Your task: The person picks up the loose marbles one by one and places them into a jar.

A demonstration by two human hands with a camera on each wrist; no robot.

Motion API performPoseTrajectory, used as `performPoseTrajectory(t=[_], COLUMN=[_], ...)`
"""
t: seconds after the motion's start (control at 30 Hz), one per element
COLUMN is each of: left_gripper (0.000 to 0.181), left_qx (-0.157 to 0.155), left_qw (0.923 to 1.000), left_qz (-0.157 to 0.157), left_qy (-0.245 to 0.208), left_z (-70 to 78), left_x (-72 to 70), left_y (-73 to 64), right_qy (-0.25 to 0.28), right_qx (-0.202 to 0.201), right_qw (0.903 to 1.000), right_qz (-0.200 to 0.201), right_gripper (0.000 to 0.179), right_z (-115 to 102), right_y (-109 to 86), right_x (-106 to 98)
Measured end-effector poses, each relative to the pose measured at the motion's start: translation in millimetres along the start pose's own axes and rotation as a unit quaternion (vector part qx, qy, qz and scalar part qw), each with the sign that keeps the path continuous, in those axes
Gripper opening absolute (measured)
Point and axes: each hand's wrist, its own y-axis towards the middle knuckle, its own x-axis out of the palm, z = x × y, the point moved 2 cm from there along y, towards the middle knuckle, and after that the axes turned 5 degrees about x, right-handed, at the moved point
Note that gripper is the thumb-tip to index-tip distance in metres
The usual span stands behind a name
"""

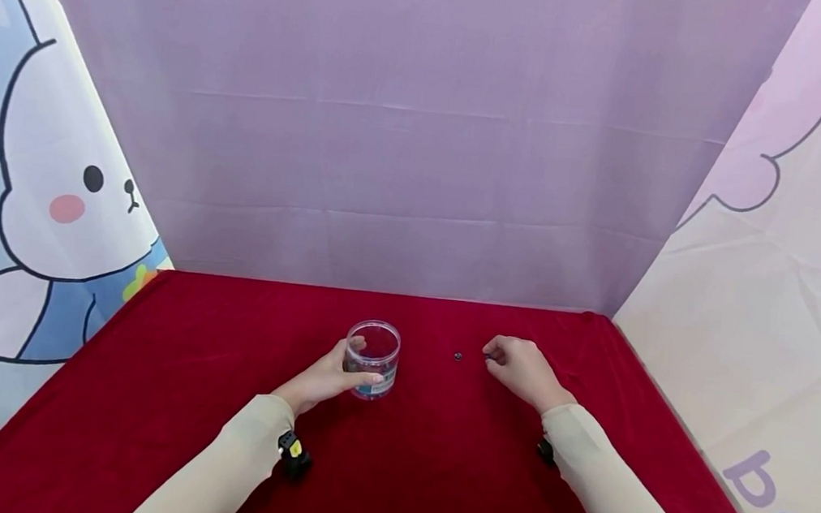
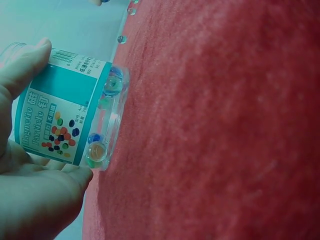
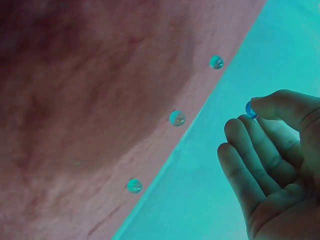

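Note:
My left hand grips a clear plastic jar round its side. The jar carries a teal and white label, and several glass marbles lie at its bottom. To the right, my right hand pinches a blue marble between thumb and fingertips, just above the cloth. Three clear marbles lie in a row in the right wrist view: one marble, a middle marble and a lower marble. Only one loose marble shows plainly in the head view, between the hands.
A red cloth covers the table. Behind it hangs a plain purple curtain. Printed cartoon sheets stand on both sides, a rabbit sheet on the left and a pale sheet on the right.

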Motion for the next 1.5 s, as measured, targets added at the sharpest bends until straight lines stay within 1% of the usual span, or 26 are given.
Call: performPoseTrajectory(t=[0.1, 0.4, 0.6, 0.9, 1.3, 1.5], left_gripper=[0.096, 0.097, 0.097, 0.095, 0.095, 0.095], left_qx=[0.0, 0.001, 0.002, 0.003, 0.002, 0.001], left_qw=[1.0, 1.0, 1.0, 1.0, 1.0, 1.0], left_qz=[0.0, -0.003, -0.004, 0.003, 0.001, 0.001], left_qy=[0.0, -0.003, -0.003, 0.002, 0.001, 0.0], left_z=[-0.3, -0.2, -0.4, -1.6, -0.6, -0.5], left_x=[-0.2, 0.1, 0.1, 0.8, 0.1, 0.1], left_y=[-0.4, -0.4, -0.3, 1.0, -0.1, -0.5], right_qy=[0.005, 0.015, 0.019, 0.03, 0.044, 0.048], right_qx=[-0.002, -0.026, -0.03, -0.045, -0.081, -0.089], right_qw=[1.0, 0.9994, 0.9992, 0.9983, 0.9952, 0.9944], right_qz=[0.004, 0.014, 0.019, 0.022, 0.032, 0.031], right_gripper=[0.016, 0.017, 0.019, 0.018, 0.018, 0.018], right_z=[-5, -23, -32, -49, -76, -87], right_y=[0.2, -0.5, 0.9, 3.2, 7.1, 8.6], right_x=[0, 0, -1, -2, 0, 3])
